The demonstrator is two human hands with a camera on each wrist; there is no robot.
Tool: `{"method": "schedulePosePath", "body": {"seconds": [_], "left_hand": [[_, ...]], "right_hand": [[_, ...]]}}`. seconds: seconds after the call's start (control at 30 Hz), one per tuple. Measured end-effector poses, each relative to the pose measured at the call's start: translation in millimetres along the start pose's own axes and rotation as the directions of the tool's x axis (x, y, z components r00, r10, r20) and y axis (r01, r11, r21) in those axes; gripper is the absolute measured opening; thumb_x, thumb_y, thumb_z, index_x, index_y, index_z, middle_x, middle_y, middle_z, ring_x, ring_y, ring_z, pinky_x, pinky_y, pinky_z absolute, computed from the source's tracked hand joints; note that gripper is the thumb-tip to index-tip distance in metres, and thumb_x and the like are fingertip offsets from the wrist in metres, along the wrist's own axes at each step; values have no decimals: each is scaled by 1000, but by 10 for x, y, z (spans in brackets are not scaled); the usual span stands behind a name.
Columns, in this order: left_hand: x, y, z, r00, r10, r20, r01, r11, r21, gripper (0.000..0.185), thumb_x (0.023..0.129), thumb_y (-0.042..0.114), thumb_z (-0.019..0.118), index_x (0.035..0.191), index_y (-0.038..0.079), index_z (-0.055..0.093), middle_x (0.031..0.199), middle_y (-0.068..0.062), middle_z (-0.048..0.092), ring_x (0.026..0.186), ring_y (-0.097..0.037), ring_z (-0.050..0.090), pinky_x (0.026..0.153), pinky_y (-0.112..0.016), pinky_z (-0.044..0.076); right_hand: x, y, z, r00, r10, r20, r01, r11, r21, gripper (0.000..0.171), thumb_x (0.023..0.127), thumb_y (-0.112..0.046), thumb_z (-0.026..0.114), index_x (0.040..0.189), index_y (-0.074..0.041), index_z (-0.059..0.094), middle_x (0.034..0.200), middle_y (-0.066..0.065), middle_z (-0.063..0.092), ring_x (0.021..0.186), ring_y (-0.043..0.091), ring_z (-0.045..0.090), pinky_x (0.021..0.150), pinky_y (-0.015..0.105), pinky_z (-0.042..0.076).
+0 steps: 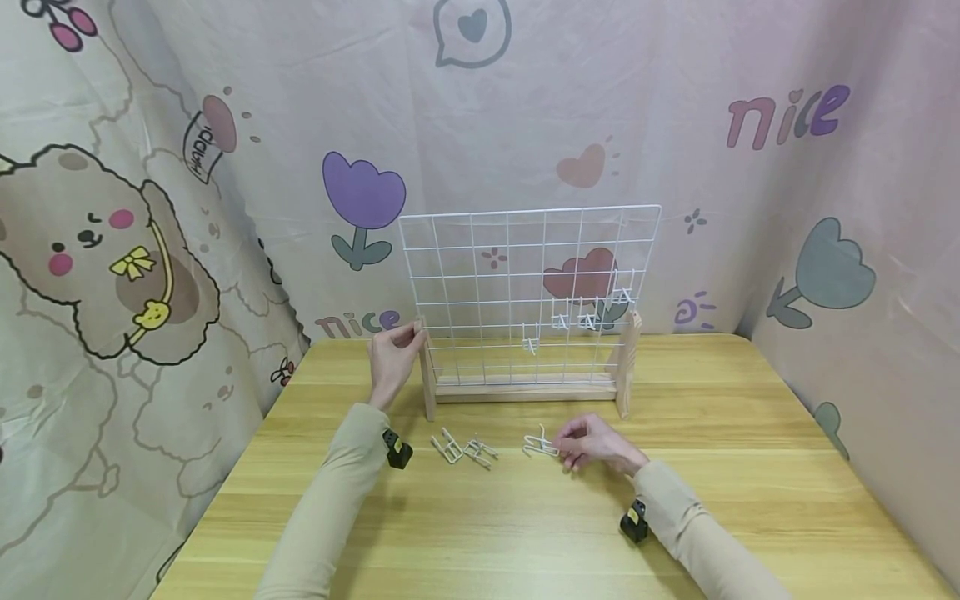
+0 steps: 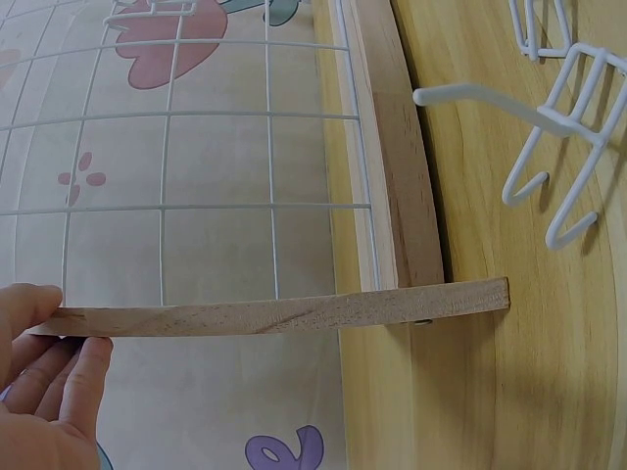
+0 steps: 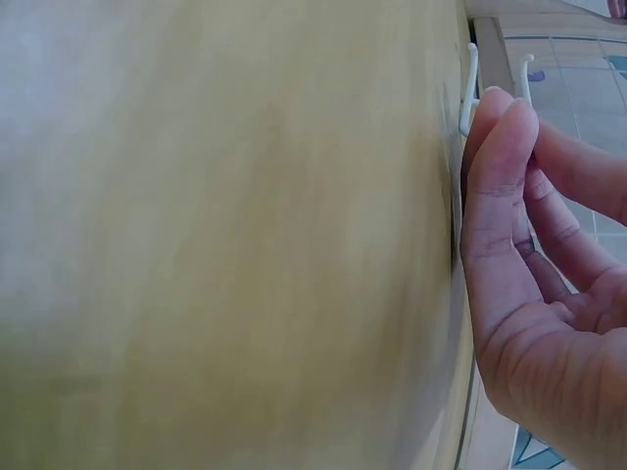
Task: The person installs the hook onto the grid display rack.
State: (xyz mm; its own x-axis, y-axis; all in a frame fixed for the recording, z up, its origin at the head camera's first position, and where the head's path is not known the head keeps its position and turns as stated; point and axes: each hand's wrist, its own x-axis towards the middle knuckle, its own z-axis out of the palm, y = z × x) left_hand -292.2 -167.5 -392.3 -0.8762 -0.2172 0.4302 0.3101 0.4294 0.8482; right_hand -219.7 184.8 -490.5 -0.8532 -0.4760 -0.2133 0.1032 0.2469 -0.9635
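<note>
Wooden table (image 1: 720, 500), cartoon-print cloth (image 1: 135, 250) hung on all sides of it. White wire grid panel (image 1: 529, 283) stands upright at the table's far middle, slotted into a wooden base rail (image 1: 525, 388) between two wooden end posts. Four small white hooks (image 1: 592, 317) already hang on the grid's lower right part.

Left hand (image 1: 392, 358) is at the grid's left post (image 1: 426, 371): thumb and fingers curled onto the post's top end, gripping it. Left wrist view confirms it, with fingertips (image 2: 83, 367) under the post end and the thumb on top.

In front of the grid, on the table: a loose pile of white hooks (image 1: 465, 450) just left of centre. Right hand (image 1: 596, 443) is in front of the grid's right half, low at the tabletop, fingertips pinched together on a single white hook (image 1: 538, 446) that lies on or just off the wood; can't tell which. Right wrist view shows the fingers (image 3: 500, 196) curled close with the hook's wire ends poking out above them.
</note>
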Motion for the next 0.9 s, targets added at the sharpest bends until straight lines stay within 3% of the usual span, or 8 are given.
{"method": "schedulePosePath", "body": {"seconds": [0.17,0.47,0.7,0.9], "left_hand": [[-2,8,2,1000,2,-1,-2,1000,1,28,91,12,74,115,-1,73,112,-21,75,99,-35,75,78,-17,60],[0,8,-10,1000,-3,-3,3,1000,17,28,91,14,74,115,1,74,111,-19,76,98,-32,76,75,-9,56],[-1,8,-15,1000,13,7,-13,1000,18,29,92,15,74,116,-1,72,112,-20,75,100,-32,76,79,-19,61],[-1,6,-13,1000,17,5,-17,1000,18,29,92,15,74,116,-1,73,112,-20,75,100,-32,76,81,-23,62]], "right_hand": [[5,-2,11,1000,-10,9,11,1000,-12,24,97,-4,61,108,17,62,81,11,70,63,12,66,59,23,60],[-12,-21,21,999,-3,38,3,1000,-11,23,96,-2,61,109,16,62,85,13,71,67,13,68,66,26,63],[3,-11,46,1000,0,-29,-1,999,-37,18,95,0,60,105,15,63,90,15,68,75,15,69,76,28,64],[20,-7,36,999,-11,-43,11,1000,-7,19,96,3,57,106,18,60,92,16,67,74,14,68,75,26,64]]}}
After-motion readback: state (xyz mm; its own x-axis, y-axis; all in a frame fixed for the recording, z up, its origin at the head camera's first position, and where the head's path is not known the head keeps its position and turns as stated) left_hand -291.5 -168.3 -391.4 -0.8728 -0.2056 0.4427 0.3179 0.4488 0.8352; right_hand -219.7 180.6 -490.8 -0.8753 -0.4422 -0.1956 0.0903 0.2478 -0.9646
